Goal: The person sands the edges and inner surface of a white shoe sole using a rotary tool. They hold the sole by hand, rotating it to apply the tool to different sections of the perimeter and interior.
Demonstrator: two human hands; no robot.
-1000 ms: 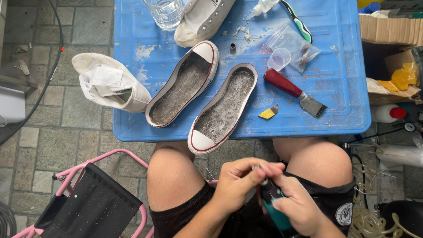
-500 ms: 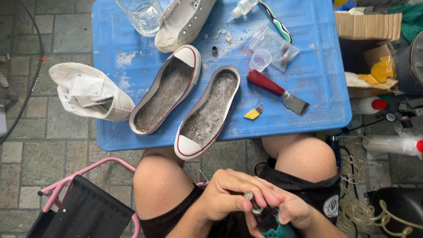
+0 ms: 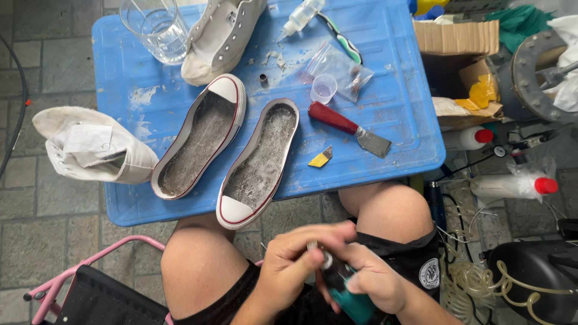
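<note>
Over my lap, my right hand [image 3: 376,280] grips a small teal rotary tool [image 3: 351,299]. My left hand [image 3: 301,259] pinches the tool's metal tip [image 3: 322,257] with thumb and fingers. On the blue table [image 3: 391,114] in front of my knees lie two rubber shoe soles [image 3: 201,137] [image 3: 260,159], white-rimmed with a red stripe, insides up and rough. A white canvas upper [image 3: 90,150] rests on the table's left edge, and another upper [image 3: 220,36] lies at the back.
On the table are a clear glass [image 3: 155,27], a red-handled scraper [image 3: 349,128], a small plastic cup [image 3: 323,88], a plastic bag, a glue bottle [image 3: 299,17] and a toothbrush. Boxes, red-capped bottles [image 3: 512,185] and tubing crowd the right. A pink-framed stool [image 3: 90,289] stands lower left.
The view has shifted, so the table sits lower and more to the right in the frame. Both hands stay together over my lap, my left fingers working at the tool's tip.
</note>
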